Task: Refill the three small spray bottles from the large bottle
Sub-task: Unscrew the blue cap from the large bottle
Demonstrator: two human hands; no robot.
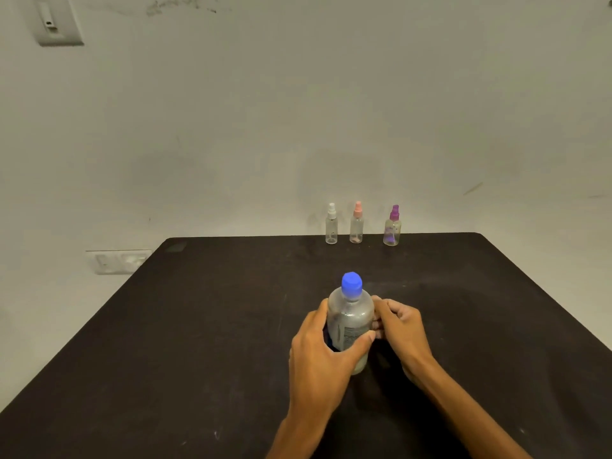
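A large clear bottle with a blue cap stands upright near the middle of the black table. My left hand wraps around its left side and front. My right hand touches its right side with curled fingers. Three small spray bottles stand in a row at the table's far edge: one with a white top, one with a pink top and one with a purple top. All three have their spray tops on.
A pale wall rises right behind the table. A switch plate is at the upper left and a socket panel sits low on the wall left of the table. The table's far edge lies just behind the small bottles.
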